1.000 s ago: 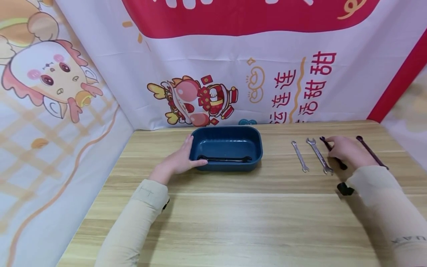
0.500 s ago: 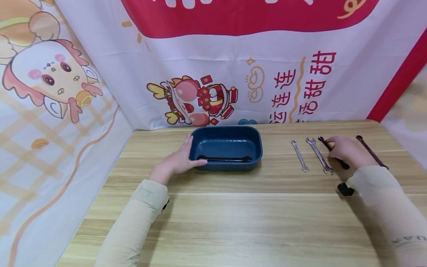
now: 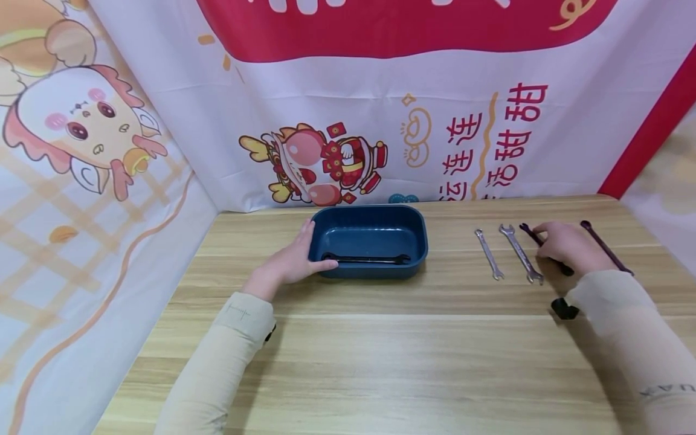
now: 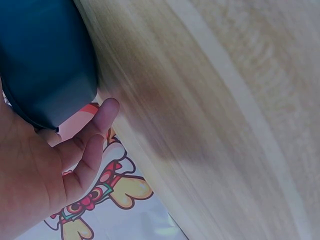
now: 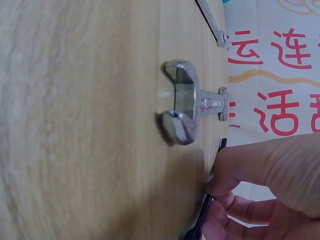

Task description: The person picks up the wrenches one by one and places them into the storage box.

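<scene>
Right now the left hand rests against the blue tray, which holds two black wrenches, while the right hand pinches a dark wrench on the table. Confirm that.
One detail is wrong: the blue tray holds one black wrench, not two, as the head view shows. The left hand does rest against the tray's side, and the right hand does pinch a dark wrench on the table.

A light wooden table (image 3: 380, 362) fills the lower frame. Behind it hangs a white banner (image 3: 337, 121) with a red band at the top, a cartoon figure at centre and red characters at right. A cartoon-printed cloth (image 3: 81, 181) covers the left.
</scene>
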Tool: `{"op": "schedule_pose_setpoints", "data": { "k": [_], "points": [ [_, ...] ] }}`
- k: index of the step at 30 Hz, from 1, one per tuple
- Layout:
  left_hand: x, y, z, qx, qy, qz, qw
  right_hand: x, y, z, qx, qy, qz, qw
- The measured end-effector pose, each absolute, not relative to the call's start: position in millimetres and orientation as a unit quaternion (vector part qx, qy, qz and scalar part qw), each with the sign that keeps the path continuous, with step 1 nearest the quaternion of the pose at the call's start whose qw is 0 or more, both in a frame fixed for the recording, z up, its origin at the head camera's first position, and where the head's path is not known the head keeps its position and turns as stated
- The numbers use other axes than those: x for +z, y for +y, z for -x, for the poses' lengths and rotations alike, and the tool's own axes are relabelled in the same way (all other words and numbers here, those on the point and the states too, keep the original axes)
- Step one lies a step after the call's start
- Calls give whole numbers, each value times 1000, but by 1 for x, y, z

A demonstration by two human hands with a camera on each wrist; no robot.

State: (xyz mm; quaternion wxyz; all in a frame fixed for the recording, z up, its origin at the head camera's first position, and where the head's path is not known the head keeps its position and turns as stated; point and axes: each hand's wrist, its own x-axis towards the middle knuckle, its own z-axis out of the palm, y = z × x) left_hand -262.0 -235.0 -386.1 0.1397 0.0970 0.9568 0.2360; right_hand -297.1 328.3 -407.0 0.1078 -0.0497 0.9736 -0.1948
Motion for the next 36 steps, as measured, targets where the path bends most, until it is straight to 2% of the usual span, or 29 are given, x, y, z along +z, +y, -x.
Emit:
{"op": "schedule_pose_setpoints", "data": {
  "k": [10, 18, 36],
  "points": [
    [-385, -235, 263, 235, 957, -100, 140, -406, 329, 297, -189, 976, 55, 94],
    [-384, -235, 262, 237, 956, -100, 140, -404, 330, 297, -188, 975, 42, 108],
    [-387, -236, 263, 236, 957, -99, 139, -405, 334, 297, -197, 974, 43, 104]
  ]
}}
